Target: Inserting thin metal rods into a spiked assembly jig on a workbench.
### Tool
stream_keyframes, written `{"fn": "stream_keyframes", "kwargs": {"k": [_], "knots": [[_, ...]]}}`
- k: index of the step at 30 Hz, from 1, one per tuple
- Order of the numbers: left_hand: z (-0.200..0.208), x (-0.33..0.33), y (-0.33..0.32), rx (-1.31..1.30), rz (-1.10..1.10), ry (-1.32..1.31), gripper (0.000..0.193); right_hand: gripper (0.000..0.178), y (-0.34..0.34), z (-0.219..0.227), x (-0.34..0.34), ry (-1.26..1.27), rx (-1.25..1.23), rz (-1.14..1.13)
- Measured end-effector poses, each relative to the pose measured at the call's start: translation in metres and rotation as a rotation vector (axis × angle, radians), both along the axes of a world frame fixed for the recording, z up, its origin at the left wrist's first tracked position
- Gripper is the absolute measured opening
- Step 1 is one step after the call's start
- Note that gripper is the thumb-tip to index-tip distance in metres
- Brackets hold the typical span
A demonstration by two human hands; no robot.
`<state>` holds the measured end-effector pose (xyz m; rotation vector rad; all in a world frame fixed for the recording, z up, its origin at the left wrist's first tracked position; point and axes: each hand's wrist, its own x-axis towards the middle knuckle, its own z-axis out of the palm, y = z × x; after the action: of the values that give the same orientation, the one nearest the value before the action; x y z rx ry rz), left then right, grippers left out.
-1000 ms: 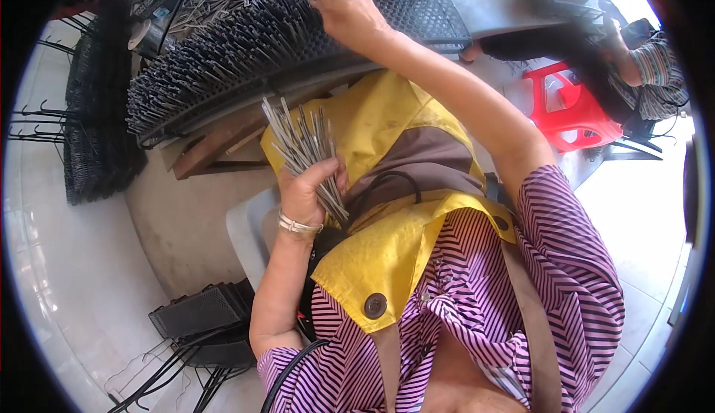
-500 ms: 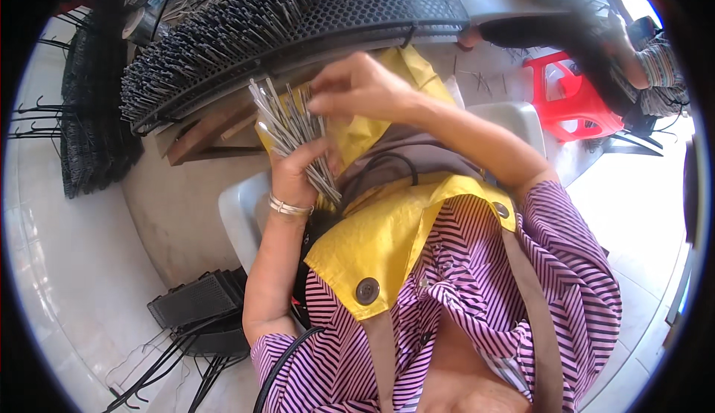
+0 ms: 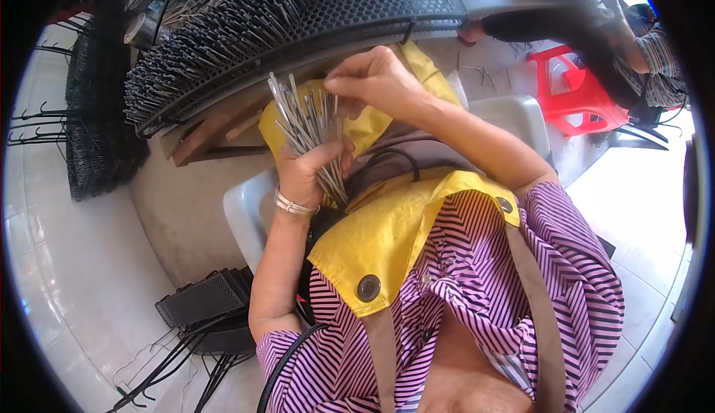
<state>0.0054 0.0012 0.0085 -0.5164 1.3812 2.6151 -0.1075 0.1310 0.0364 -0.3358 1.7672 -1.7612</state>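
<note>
My left hand (image 3: 299, 176) is closed around a bundle of thin silvery metal rods (image 3: 307, 119), its thumb laid across them. The rods fan out at their upper ends and come together below my fist, above my lap. Close by, on the right of the bundle, is my right hand (image 3: 383, 81), its fingers curled inward beside the rod tops. Whether a rod is between those fingertips is hard to see. A yellow apron (image 3: 372, 256) covers my front and lap under both hands.
Ahead curves a black perforated rack (image 3: 387, 3), with many upright rods (image 3: 216, 48) filling its left part. Black hooked racks (image 3: 100, 115) hang at the left, more black perforated pieces (image 3: 205, 301) lie lower left. A red stool (image 3: 577, 93) and another person (image 3: 588, 33) are at the right.
My right hand has shifted slightly right and up, its blurred fingers now sharper. The rod bundle is still in my left hand, and the view has shifted a little.
</note>
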Motion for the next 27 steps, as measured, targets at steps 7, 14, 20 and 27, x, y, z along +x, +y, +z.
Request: {"fn": "stream_keyframes", "kwargs": {"k": [7,14,20,27], "knots": [[0.002,-0.001,0.001,-0.036,-0.061,0.004,0.031,0.013,0.004,-0.003,-0.004,0.074,0.042,0.074],[-0.004,0.003,-0.004,-0.030,-0.031,-0.039,0.035,0.013,0.021,0.010,-0.037,0.015,-0.145,-0.231],[-0.007,0.003,-0.004,0.011,-0.038,-0.017,0.037,0.015,0.013,0.017,-0.077,0.271,-0.246,-0.480],[-0.006,0.002,-0.003,0.068,-0.003,-0.020,0.022,0.013,-0.015,0.006,-0.099,0.570,-0.277,-0.569]]}}
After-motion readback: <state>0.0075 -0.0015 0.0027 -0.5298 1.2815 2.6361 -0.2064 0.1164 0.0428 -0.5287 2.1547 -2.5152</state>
